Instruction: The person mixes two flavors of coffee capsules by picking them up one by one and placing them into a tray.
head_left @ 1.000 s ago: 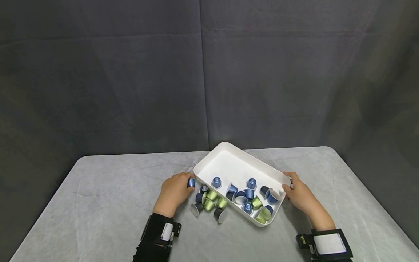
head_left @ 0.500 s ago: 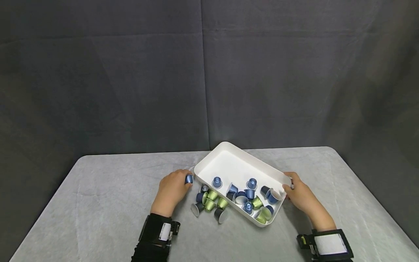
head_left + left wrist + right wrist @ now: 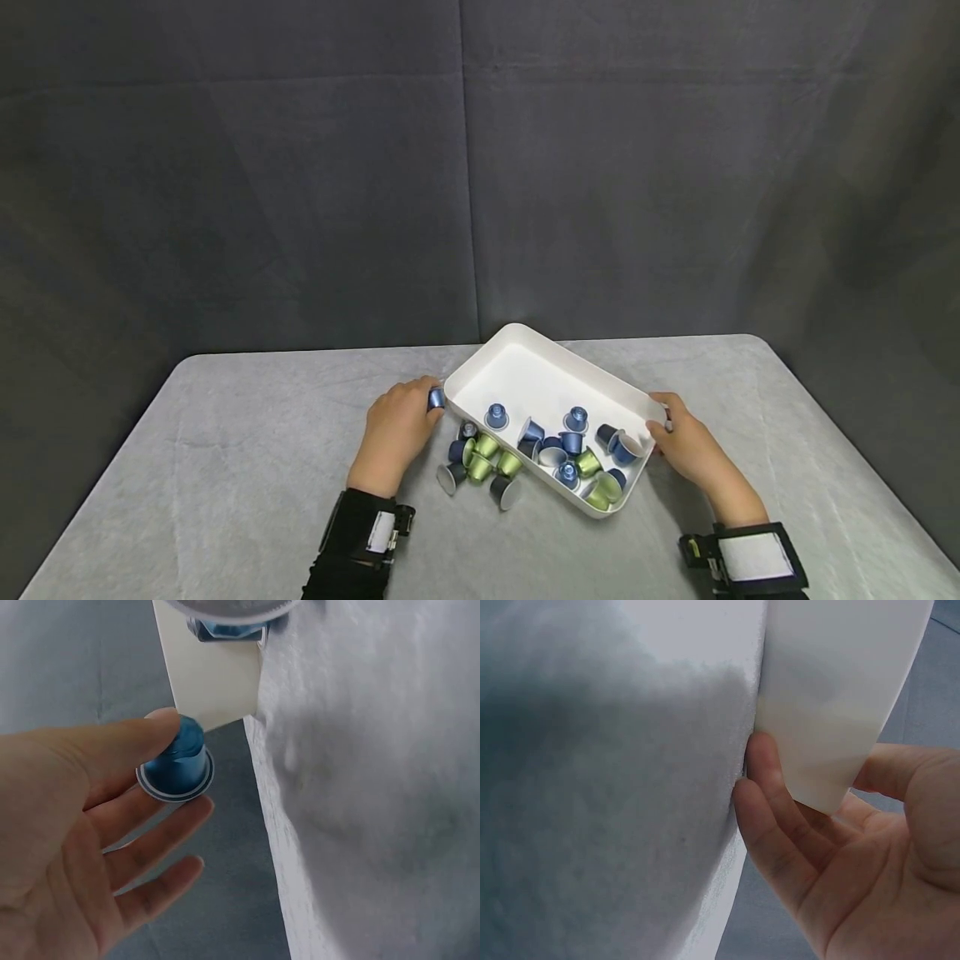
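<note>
A blue coffee capsule (image 3: 437, 398) is pinched by my left hand (image 3: 395, 433), just off the left corner of a white tray (image 3: 525, 367). In the left wrist view the capsule (image 3: 176, 771) sits between thumb and fingers, its rim facing down the frame, while the lower fingers stay spread. My right hand (image 3: 692, 446) grips the tray's right end. Seen from the right wrist, the thumb lies on one side of the tray wall (image 3: 825, 690) and fingers reach round the other. Several blue, dark and green capsules (image 3: 572, 443) lie in the tray's near half.
Against the tray's near left side, several green, blue and dark capsules (image 3: 480, 468) lie in a cluster on the grey cloth-covered table (image 3: 247, 475). A dark curtain (image 3: 337, 208) hangs behind the table's far edge.
With the blue capsule in its grip, my left hand has shifted slightly away from me, up along the tray's left corner. The right hand and the tray have stayed practically still.
</note>
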Tool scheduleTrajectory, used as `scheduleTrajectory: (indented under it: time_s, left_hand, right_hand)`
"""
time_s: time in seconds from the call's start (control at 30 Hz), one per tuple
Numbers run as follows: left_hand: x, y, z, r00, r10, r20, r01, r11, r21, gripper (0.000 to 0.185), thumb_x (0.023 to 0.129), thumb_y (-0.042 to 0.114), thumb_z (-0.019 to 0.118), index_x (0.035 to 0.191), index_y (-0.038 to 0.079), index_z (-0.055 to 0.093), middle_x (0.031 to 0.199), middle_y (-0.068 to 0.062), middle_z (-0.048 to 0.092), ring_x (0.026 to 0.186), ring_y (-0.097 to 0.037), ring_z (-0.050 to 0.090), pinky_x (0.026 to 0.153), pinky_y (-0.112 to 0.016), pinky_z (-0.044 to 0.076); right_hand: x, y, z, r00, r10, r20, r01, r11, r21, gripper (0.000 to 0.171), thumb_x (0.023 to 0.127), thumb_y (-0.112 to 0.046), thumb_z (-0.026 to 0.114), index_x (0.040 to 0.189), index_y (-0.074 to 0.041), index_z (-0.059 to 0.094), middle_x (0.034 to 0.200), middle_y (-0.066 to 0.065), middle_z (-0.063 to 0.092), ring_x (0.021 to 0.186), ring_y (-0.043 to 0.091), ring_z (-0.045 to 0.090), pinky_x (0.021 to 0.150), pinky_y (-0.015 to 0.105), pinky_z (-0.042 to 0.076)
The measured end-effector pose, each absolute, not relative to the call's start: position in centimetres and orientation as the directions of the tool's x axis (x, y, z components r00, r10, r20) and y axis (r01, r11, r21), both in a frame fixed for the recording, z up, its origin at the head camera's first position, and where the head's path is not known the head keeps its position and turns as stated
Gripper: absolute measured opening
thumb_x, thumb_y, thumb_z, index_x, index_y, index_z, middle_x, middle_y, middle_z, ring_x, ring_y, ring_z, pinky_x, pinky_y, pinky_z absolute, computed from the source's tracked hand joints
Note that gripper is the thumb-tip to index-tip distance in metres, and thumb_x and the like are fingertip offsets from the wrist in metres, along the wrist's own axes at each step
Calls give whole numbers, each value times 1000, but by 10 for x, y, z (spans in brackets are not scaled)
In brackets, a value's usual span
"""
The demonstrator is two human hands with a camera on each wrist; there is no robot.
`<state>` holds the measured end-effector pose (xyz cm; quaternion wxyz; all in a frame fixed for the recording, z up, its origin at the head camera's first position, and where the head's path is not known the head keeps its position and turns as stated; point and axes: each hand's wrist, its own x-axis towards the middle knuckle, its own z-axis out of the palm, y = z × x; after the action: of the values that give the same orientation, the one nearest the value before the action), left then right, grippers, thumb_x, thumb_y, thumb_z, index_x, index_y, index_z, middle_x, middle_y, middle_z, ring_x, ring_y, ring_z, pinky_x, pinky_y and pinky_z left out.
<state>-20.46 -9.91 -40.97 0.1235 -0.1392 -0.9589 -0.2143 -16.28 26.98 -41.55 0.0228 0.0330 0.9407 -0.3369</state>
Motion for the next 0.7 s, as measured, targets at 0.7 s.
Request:
scheduleTrajectory:
  time_s: [0.7]
  left_hand:
    - [-185, -55, -403, -818, 399, 414, 546, 766, 340, 33, 83, 13, 80, 112, 3, 67, 101, -11, 67, 92, -28, 65, 74, -42, 55]
  right_hand:
    - [-161, 269, -413, -997, 47, -60, 75, 772, -632, 48, 99, -6, 50, 140, 11, 32, 89, 18, 58, 68, 21, 55, 59, 34, 43]
